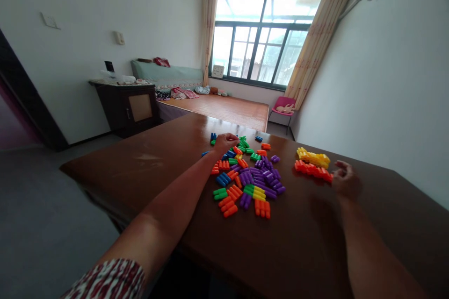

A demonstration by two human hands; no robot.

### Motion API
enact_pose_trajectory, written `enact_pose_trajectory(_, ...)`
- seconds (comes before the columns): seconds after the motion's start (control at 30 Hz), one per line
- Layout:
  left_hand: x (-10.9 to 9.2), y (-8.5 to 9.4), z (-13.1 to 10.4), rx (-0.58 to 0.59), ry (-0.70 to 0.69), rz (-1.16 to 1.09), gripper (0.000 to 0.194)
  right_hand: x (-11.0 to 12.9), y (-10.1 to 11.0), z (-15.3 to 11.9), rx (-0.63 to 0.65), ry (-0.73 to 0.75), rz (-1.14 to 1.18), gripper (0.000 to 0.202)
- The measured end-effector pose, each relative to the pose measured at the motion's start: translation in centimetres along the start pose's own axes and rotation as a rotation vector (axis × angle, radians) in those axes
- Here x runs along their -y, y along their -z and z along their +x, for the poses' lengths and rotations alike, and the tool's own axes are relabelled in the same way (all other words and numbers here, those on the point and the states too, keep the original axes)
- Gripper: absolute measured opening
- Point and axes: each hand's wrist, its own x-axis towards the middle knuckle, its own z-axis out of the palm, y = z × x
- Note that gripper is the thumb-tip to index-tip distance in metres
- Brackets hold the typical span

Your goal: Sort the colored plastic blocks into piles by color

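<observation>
My left hand (225, 143) reaches over the far side of a pile of plastic building blocks, its fingers closed together beside the green blocks (243, 142). Whether a block is between those fingertips is hidden. On the right of the table, my right hand (345, 178) has curled fingers held apart from the thumb, at the end of a joined red-orange row of blocks (313, 170). Right behind that row lies a yellow row of blocks (313, 157). Purple blocks (266, 175) fill the pile's right side, with orange blocks (262, 208) and blue blocks (223, 179) around them.
The blocks lie on a glossy brown table (157, 159). Beyond it stand a bed (224, 106), a dark cabinet (122, 103) and a pink chair (283, 103) with a soft toy. A window (263, 32) with curtains is at the back.
</observation>
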Motion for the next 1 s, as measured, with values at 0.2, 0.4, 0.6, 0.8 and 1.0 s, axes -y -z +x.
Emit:
enact_pose_trajectory(0.2,-0.1,-0.4,-0.7,0.162,-0.221,0.361,0.030,9.1,-0.5,-3.0,0.215,0.315,0.181,0.038)
enact_pose_trajectory(0.4,1.5,-0.4,-1.8,0.397,-0.267,0.807,0.042,10.0,-1.0,-5.0,0.382,0.564,0.055,0.035)
enact_pose_trajectory(0.6,0.3,-0.9,-1.9,0.295,-0.287,0.677,0.021,10.9,-1.2,-5.0,0.360,0.590,0.115,0.032)
enact_pose_trajectory(0.8,-2.4,-4.5,-2.8,0.482,-0.109,-0.159,0.024,14.8,-1.0,-6.9,0.517,0.562,0.440,0.049)
enact_pose_trajectory(1.0,-3.1,-5.6,-4.2,0.572,0.093,-0.505,0.045,16.2,-1.3,-8.3,0.590,0.496,0.544,0.055)
